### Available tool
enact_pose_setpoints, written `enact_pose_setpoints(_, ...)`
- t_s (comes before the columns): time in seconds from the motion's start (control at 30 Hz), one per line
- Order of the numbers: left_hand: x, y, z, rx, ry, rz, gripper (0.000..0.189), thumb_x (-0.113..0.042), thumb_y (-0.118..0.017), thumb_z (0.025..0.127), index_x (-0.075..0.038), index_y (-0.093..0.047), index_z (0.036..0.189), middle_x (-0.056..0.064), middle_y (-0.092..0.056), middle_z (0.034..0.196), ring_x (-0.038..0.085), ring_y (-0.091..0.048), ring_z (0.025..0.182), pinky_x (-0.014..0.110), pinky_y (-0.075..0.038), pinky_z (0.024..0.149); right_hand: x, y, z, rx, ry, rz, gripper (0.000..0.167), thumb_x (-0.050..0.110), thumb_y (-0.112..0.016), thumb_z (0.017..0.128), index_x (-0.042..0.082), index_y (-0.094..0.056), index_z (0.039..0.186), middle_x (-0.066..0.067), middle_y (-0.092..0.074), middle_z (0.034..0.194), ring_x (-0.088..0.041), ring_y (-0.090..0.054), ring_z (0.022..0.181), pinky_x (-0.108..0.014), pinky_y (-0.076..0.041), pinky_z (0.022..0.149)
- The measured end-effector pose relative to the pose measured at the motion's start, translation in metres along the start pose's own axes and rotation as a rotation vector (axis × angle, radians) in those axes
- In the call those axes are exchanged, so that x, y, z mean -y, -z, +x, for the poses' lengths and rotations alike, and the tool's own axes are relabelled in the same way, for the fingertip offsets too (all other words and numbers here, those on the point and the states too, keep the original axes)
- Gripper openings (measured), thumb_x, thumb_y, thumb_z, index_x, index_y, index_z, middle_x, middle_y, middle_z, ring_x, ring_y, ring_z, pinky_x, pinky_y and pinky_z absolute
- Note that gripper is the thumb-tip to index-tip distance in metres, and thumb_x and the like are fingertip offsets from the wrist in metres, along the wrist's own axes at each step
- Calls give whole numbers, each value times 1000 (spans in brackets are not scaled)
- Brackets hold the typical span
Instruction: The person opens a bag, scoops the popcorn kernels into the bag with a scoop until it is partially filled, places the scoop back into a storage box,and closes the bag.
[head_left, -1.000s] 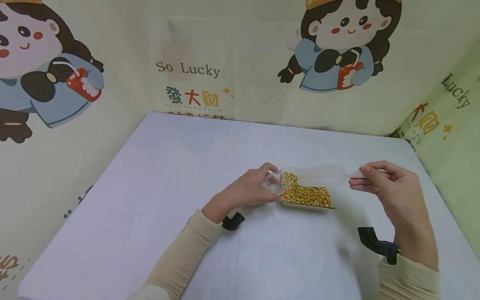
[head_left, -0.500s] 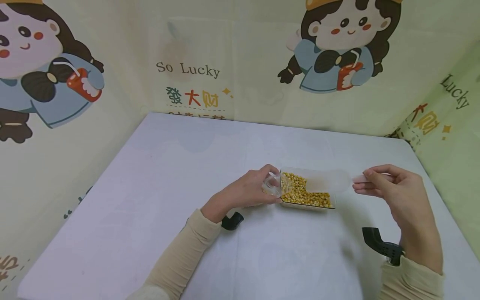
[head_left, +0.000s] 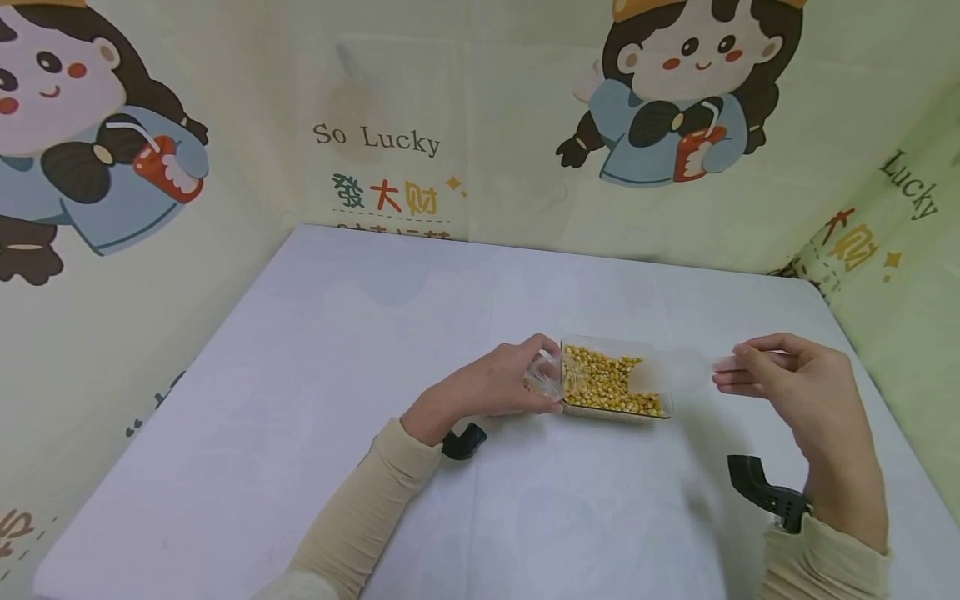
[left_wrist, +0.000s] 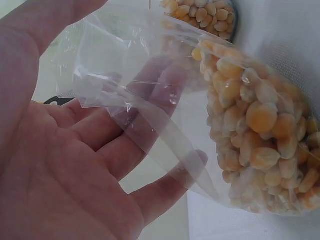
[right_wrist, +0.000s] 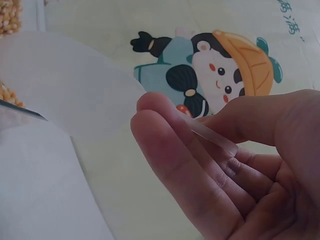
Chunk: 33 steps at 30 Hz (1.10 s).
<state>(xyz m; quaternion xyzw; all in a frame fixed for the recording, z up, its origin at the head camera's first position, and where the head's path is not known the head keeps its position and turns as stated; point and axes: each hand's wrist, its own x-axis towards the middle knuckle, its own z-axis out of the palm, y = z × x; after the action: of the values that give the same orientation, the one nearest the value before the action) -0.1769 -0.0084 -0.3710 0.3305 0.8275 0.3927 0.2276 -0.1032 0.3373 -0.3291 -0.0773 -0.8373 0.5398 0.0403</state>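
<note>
My left hand (head_left: pixel 506 379) holds a clear plastic bag (left_wrist: pixel 220 130) by its upper part, thumb on one side and fingers on the other. Yellow corn kernels (left_wrist: pixel 265 117) fill the bag's lower end. Right beside that hand stands a clear rectangular box (head_left: pixel 641 343), also holding corn kernels (head_left: pixel 600 379). My right hand (head_left: pixel 798 379) pinches the slim handle of a translucent white scoop (head_left: pixel 671 371) between thumb and fingertips. The scoop's wide blade overlaps the box's right end in the head view. In the right wrist view the handle (right_wrist: pixel 215 140) runs between the fingers.
All of this is on a white table (head_left: pixel 375 333). A cream cloth (head_left: pixel 517 125) with cartoon figures and lettering rises behind it and at both sides. Black curved mounts (head_left: pixel 765 492) sit on both wrists.
My right hand has moved right and slightly nearer, drawing the scoop rightward over the box, so more kernels show. The left hand has barely moved and keeps its hold on the bag.
</note>
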Motion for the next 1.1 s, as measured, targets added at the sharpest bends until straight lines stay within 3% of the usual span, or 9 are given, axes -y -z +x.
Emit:
enact_pose_setpoints(0.63,-1,-1,2,18,5,-25,60,-30,-77,87,-16,-43,135,2,-67,125,12,-64,91,27,-48,82,12,-4,-7,-102,6,-209,27,22,-57,100,-2,-57,110,18,-72,74,-8,-74,67,-19,-57,64)
enact_pose_setpoints(0.83,0,-2,3,15,15,-20,61,-31,-78,86,-17,-43,135,1,-67,125,11,-64,88,27,-48,81,13,-6,-8,-77,16,-237,30,21,-58,100,-6,-56,113,15,-72,74,-8,-73,67,-21,-57,64)
enact_pose_setpoints(1.1,0,-2,2,15,17,-24,60,-31,-77,86,-17,-43,134,2,-66,127,14,-65,86,27,-48,80,12,-8,-7,-9,8,-288,32,22,-57,101,-6,-58,115,11,-74,75,-10,-74,67,-11,-53,65)
